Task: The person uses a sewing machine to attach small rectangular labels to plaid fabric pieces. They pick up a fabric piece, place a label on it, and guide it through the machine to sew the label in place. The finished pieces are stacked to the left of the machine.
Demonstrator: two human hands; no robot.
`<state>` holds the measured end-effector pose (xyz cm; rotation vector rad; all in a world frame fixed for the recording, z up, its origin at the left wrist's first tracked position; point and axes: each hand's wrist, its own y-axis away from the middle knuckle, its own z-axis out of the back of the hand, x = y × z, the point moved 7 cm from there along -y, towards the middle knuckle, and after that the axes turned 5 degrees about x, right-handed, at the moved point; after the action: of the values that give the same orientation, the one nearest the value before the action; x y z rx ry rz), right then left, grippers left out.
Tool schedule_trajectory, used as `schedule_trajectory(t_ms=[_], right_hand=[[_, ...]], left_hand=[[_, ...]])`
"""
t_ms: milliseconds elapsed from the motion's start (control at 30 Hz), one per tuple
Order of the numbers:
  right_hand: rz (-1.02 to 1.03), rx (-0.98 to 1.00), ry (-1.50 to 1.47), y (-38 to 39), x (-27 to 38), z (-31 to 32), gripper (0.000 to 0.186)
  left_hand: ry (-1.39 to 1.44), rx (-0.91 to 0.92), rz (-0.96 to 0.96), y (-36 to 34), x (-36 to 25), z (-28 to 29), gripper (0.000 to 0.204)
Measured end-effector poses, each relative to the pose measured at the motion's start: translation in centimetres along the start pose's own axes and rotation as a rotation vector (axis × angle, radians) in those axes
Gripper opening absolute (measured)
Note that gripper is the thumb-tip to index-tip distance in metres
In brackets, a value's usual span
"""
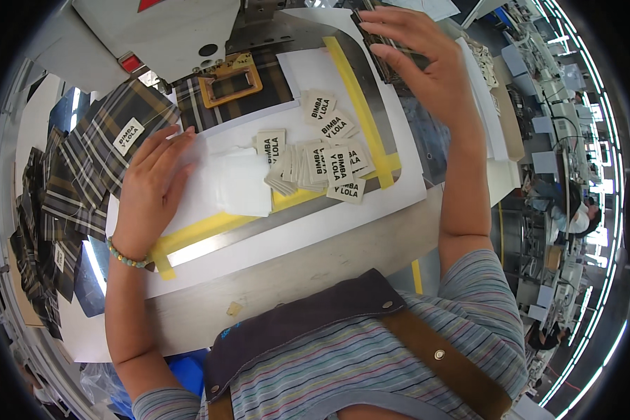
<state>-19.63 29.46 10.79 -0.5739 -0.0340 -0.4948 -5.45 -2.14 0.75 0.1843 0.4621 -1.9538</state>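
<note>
My left hand (150,182) lies at the left of the work board, fingers extended and slightly bent, fingertips at the edge of plaid fabric pieces (77,171), one bearing a cream label. My right hand (423,73) is raised at the upper right, fingers apart and curved, fingertips at a dark metal piece (378,66). Between them lie several cream printed labels (318,164), some stacked, and thin white sheets (238,185). An orange frame (253,77) rests on a dark plaid panel (276,87) under a machine head (161,35).
Yellow tape (357,112) borders the board, on a pale table (329,245). More plaid cloth piles at far left. Papers (479,126) and cardboard sit at right. Beyond are rows of workstations with co-workers (574,220). A blue bag (185,371) is below the table.
</note>
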Motion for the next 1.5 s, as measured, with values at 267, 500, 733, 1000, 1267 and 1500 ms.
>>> schedule_trajectory(t_ms=[267,500,733,1000,1267,1500], right_hand=[[-0.248,0.478,-0.132,4.4,1.3,-7.4,0.024],[-0.538,0.435,-0.564,5.2,-0.8,-9.6,0.016],[-0.499,0.392,-0.639,4.8,-0.9,-9.1,0.011],[-0.591,0.308,-0.764,5.6,-2.0,-9.0,0.014],[-0.639,0.292,-0.839,5.9,-3.3,-9.3,0.017],[-0.682,0.179,-0.859,6.5,-4.2,-10.1,0.019]], left_hand=[[-0.021,-0.032,-0.060,0.0,-0.1,0.0,0.046],[-0.161,-0.048,-0.214,0.3,-2.9,0.3,0.045],[-0.073,0.324,-0.761,1.0,-15.8,-6.6,0.058],[-0.148,0.338,-0.592,-3.0,-15.4,-9.1,0.083],[-0.193,0.207,-0.545,-4.8,-13.8,-8.1,0.073],[-0.113,0.091,-0.455,-6.8,-13.1,-7.2,0.068]])
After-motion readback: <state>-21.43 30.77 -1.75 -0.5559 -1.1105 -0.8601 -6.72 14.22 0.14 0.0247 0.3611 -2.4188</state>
